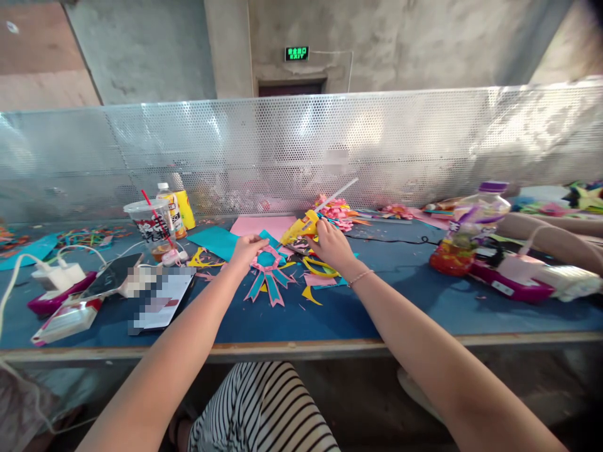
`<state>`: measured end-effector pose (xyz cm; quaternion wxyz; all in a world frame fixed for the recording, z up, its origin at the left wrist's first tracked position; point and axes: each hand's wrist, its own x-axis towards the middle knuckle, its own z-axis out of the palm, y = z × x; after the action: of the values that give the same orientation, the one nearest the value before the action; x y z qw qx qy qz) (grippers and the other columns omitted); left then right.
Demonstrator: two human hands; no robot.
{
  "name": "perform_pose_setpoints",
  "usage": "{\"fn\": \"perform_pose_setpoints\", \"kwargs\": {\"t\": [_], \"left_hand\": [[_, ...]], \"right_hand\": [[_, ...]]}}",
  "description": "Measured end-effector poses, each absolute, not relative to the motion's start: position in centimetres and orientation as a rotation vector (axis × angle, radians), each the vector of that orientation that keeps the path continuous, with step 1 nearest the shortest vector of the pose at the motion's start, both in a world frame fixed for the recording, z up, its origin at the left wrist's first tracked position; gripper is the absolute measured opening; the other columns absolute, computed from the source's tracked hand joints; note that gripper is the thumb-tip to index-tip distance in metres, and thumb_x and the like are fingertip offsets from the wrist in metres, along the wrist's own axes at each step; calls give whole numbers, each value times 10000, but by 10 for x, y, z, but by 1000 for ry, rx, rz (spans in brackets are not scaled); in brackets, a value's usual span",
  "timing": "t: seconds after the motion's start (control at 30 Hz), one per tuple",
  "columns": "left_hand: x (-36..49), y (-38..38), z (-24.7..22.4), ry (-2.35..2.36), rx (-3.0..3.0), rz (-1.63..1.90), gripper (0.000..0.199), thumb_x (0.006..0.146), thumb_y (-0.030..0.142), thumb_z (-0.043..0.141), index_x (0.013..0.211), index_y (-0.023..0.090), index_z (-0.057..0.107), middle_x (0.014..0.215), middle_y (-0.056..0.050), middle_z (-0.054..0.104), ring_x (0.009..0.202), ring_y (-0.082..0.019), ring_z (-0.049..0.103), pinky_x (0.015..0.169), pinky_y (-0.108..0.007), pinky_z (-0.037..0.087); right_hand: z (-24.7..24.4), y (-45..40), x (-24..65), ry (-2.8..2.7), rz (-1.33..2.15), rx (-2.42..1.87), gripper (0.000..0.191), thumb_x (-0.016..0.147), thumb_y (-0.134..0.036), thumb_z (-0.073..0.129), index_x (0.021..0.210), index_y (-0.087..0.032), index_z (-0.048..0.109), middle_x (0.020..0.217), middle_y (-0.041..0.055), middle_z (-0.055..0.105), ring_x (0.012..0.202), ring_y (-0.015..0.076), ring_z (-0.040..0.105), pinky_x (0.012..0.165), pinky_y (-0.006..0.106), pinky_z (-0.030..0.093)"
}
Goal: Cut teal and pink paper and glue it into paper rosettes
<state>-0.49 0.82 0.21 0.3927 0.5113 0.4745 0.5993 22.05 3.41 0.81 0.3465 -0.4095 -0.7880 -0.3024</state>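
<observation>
Between the fingers of my left hand [248, 250] is the upper left edge of a pink and blue paper rosette [268, 277], a ring with several ribbon tails hanging toward me. My right hand [333, 246] is wrapped round a yellow hot glue gun [300, 228]. A long clear glue stick [336, 194] juts up from its back, and its nozzle points left, close to the top of the rosette. Yellow paper strips [324, 267] and pink scraps [320, 280] lie under and beside my right hand. Blue paper [214, 242] lies behind my left hand.
A phone [164, 301], a lidded cup with a red straw [149, 223] and a bottle [169, 210] stand left. Right are a purple-capped bottle [464, 232], a power strip [511, 279] and another person's arms [556, 242]. A perforated metal screen [282, 144] closes the back.
</observation>
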Motion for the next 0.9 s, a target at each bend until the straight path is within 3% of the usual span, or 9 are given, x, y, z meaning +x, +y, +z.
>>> {"fn": "perform_pose_setpoints", "kwargs": {"t": [0.53,0.9], "left_hand": [[-9,12,-1,1197,1229,1518,222,505,294,704,567,130,568,508,16,530,447,-53,456,442,-186,297],[-7,10,4,1056,1069,1495,179,515,206,703,567,137,546,523,9,541,492,-58,494,438,-170,319]], "right_hand": [[10,33,223,-2059,-735,-1144,178,832,-276,398,924,-132,445,928,143,533,871,255,503,745,351,406],[9,37,230,-1954,-555,-1533,379,797,-351,447,1075,-94,435,1018,164,546,914,266,538,734,340,414]]}}
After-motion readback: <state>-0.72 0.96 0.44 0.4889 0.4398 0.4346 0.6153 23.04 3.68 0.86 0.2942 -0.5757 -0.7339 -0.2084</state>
